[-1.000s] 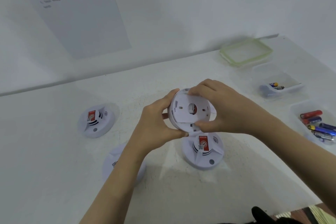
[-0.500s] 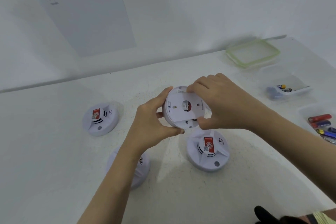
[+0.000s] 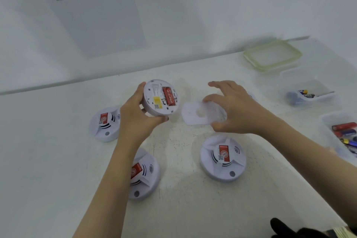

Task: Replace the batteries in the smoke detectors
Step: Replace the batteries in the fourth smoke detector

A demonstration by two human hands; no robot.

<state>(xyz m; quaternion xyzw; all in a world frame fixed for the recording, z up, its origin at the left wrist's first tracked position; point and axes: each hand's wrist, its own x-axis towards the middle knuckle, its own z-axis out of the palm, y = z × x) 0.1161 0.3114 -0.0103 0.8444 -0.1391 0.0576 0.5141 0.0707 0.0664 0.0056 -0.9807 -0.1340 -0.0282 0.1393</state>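
White table (image 3: 183,208) | left grip (image 3: 135,116) grasps detector (image 3: 154,100) | right grip (image 3: 237,110) pinches blurred cover (image 3: 193,115)

Reaches in from the near edge with 2 bare forearms, 1 from near left and 1 from near right, angled toward each other. Grips a smoke detector (image 3: 160,97) in the raised left hand (image 3: 138,116), with the thumb on its far-left rim and the fingers curled under its near rim. Pinches a white back plate (image 3: 199,114) in the right hand (image 3: 237,110), thumb at the near edge, index finger at the far edge, and spreads the other 3 fingers loosely toward the far side. Leaves a gap between the 2 hands.
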